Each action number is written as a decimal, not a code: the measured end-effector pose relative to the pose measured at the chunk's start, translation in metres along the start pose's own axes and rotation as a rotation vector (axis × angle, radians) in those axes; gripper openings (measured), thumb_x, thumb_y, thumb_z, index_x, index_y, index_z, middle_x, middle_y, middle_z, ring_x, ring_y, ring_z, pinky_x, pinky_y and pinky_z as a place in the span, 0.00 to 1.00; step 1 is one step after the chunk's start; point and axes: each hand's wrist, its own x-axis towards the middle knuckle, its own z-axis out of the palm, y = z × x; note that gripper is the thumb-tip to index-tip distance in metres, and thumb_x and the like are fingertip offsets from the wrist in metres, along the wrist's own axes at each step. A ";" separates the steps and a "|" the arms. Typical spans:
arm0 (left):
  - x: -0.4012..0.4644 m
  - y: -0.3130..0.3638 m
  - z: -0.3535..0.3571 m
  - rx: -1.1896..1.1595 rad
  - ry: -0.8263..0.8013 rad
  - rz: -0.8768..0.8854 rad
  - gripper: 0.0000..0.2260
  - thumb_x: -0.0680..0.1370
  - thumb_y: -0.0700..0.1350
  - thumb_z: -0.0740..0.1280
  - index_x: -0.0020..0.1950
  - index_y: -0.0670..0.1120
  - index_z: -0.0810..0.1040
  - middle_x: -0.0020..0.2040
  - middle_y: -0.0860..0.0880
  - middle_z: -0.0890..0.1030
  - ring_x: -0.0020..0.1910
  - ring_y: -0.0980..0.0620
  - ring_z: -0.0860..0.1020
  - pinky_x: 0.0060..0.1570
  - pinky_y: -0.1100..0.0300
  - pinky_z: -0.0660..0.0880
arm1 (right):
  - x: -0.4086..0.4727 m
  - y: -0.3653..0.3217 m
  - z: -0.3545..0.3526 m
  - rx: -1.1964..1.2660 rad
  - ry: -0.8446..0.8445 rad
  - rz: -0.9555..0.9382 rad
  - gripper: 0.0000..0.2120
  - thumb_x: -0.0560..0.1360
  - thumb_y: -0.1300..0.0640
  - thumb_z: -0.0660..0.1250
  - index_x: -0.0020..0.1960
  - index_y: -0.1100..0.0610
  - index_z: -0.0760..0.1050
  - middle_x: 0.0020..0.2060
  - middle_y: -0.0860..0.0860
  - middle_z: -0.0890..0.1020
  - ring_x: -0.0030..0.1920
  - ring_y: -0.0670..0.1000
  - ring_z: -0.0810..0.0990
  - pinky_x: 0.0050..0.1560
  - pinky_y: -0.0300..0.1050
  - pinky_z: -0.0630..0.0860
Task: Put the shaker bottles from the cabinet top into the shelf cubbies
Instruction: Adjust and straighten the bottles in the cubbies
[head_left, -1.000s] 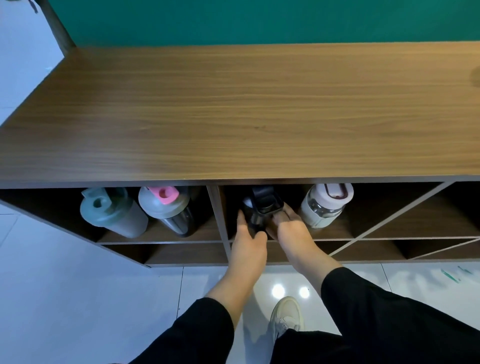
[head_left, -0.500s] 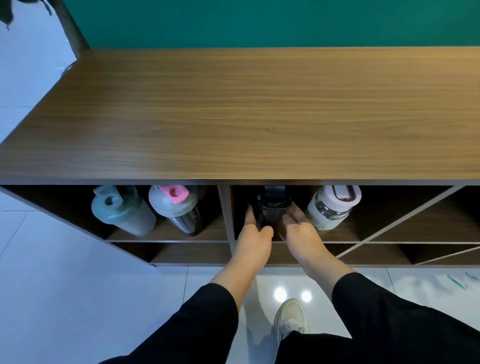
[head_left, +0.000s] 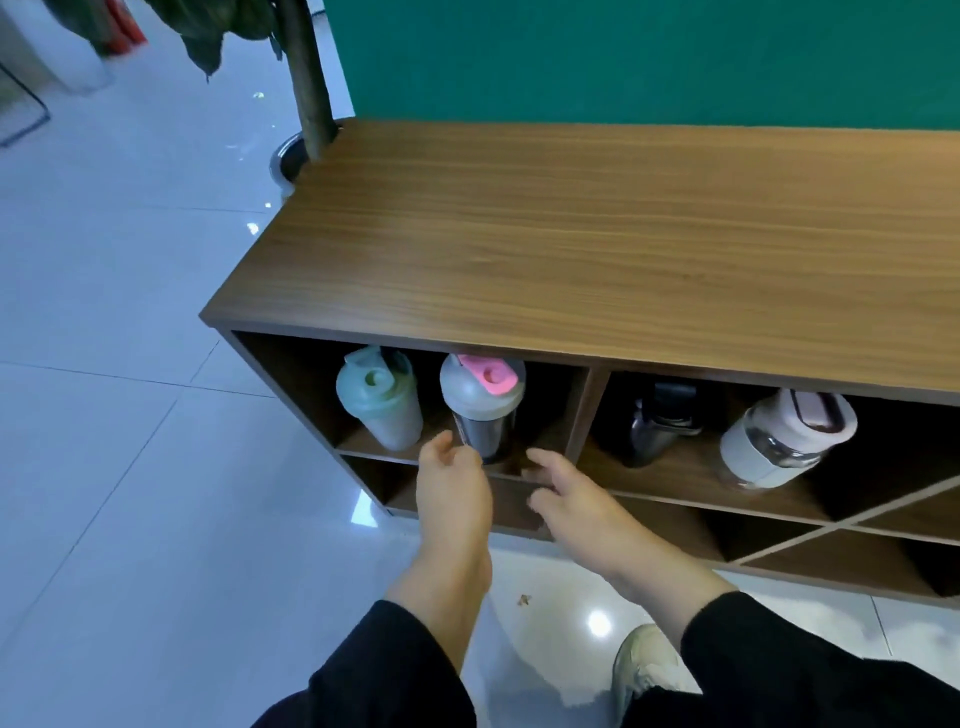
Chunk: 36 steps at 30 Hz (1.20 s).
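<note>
The pink-lidded bottle (head_left: 483, 408) stands in the upper left cubby (head_left: 545, 410), its long axis leaning back from the shelf edge so the lid tips toward the viewer and the dark base sits just above the two hands. It lies straight ahead of the gap between them, a little nearer the left hand (head_left: 454, 486), whose fingertips (head_left: 441, 447) are right at the bottle's lower left side; whether they touch it cannot be told. The right hand (head_left: 576, 506) is just to the bottle's right and slightly lower, at the shelf's front edge, fingers spread loosely and holding nothing. The left hand is also half open and empty, fingers curled as if around a cylinder.

To the left of the left hand, in the same cubby, stands the green bottle (head_left: 379, 397), close beside the pink-lidded one. Well to the right of the right hand, past the upright divider, the next cubby holds the black bottle (head_left: 657, 426) and the white bottle (head_left: 784, 441), both tilted.

Above, the cabinet top (head_left: 597, 234) shows no bottles in the part in view, so the task looks nearly or fully done. Any coming move seems to be a small straightening of the pink-lidded bottle, with both hands closing inward from either side.
</note>
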 end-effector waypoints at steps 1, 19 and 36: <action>0.004 0.003 -0.002 0.027 -0.012 0.011 0.24 0.80 0.41 0.58 0.77 0.50 0.65 0.71 0.45 0.73 0.68 0.44 0.73 0.69 0.50 0.69 | 0.005 -0.007 0.009 0.040 0.003 0.016 0.29 0.80 0.53 0.57 0.79 0.42 0.53 0.75 0.47 0.67 0.65 0.50 0.74 0.64 0.48 0.72; 0.068 -0.002 -0.005 0.124 -0.309 0.100 0.36 0.76 0.35 0.59 0.80 0.58 0.55 0.77 0.52 0.67 0.73 0.50 0.69 0.74 0.44 0.65 | 0.072 -0.021 0.041 0.199 0.262 0.004 0.35 0.81 0.62 0.57 0.81 0.52 0.42 0.80 0.54 0.55 0.78 0.55 0.59 0.70 0.44 0.60; 0.066 -0.008 -0.023 -0.280 0.125 -0.176 0.12 0.81 0.38 0.57 0.60 0.47 0.76 0.54 0.46 0.81 0.51 0.49 0.80 0.60 0.49 0.78 | 0.042 -0.013 0.061 -0.019 0.085 0.082 0.18 0.80 0.58 0.57 0.67 0.50 0.75 0.57 0.51 0.83 0.60 0.55 0.81 0.62 0.56 0.77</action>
